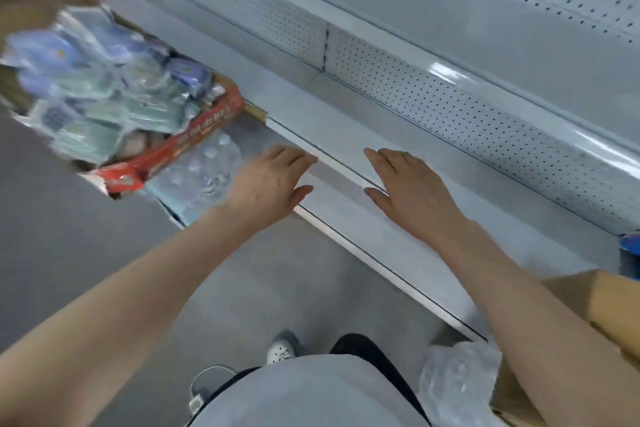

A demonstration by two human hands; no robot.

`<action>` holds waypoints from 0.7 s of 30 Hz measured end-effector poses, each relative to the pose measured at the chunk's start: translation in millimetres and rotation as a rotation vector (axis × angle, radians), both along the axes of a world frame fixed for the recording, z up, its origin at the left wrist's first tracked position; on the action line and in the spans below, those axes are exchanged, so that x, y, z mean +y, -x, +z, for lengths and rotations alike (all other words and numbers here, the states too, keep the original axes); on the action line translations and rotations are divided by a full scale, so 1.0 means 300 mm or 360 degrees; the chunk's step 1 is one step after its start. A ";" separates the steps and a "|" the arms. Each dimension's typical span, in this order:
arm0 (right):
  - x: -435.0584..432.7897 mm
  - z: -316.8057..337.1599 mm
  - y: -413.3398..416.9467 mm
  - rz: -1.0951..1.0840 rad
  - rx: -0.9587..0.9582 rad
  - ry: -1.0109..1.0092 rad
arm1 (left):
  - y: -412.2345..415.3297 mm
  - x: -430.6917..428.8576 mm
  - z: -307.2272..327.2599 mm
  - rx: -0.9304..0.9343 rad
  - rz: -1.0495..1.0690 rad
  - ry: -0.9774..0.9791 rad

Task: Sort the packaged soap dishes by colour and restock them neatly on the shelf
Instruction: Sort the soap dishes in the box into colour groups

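The grey metal shelf (pixel 433 191) runs diagonally from the upper left to the right edge of the frame, its deck bare where I look, with a perforated back panel (pixel 450 97) behind it and a pale front rail (pixel 346 180) along its near edge. The grey floor (pixel 69 218) fills the left and lower centre. At the upper left an open cardboard box (pixel 194 146) with a red printed flap sits on the floor against the shelf end. It holds the packaged soap dishes (pixel 97 94), heaped loosely in clear wrap, pale green and blue-violet mixed together; the view is blurred there and I cannot count them. None lies on the shelf. A plain brown carton (pixel 606 308) stands at the lower right. My left hand (pixel 266 180) is at centre frame over the front rail, palm down, fingers straight, holding nothing. My right hand (pixel 412 191) is just to its right over the deck, also flat, fingers extended, empty. The two hands are apart; I cannot tell whether either presses on the metal. A clear plastic pack (pixel 204 166) lies below the box, beside my left hand. Crumpled clear plastic (pixel 457 374) sits near the brown carton. A white shoe (pixel 282 350) shows at bottom centre.
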State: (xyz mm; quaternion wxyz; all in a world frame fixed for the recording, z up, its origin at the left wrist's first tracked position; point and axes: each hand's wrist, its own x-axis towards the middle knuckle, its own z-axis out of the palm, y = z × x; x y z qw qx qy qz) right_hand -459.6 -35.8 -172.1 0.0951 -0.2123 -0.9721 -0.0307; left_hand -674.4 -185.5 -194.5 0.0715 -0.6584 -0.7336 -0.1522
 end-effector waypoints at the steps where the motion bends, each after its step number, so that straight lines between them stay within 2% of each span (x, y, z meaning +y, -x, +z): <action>1: -0.012 0.005 0.080 0.0048 0.0011 0.0012 | 0.065 -0.043 -0.002 -0.0014 0.0087 0.0010; 7: -0.061 -0.018 0.519 0.0355 0.0045 0.0065 | 0.392 -0.235 -0.021 -0.0014 0.0426 -0.0043; 11: -0.074 -0.077 0.794 0.0465 0.0020 0.0142 | 0.588 -0.297 -0.062 -0.0038 0.0603 0.0031; 18: -0.044 -0.177 1.277 0.0552 -0.0063 0.0332 | 1.012 -0.295 -0.141 -0.0046 0.0697 0.0119; 21: -0.019 -0.201 1.476 0.0543 -0.0108 0.0411 | 1.193 -0.275 -0.157 -0.0063 0.0765 0.0254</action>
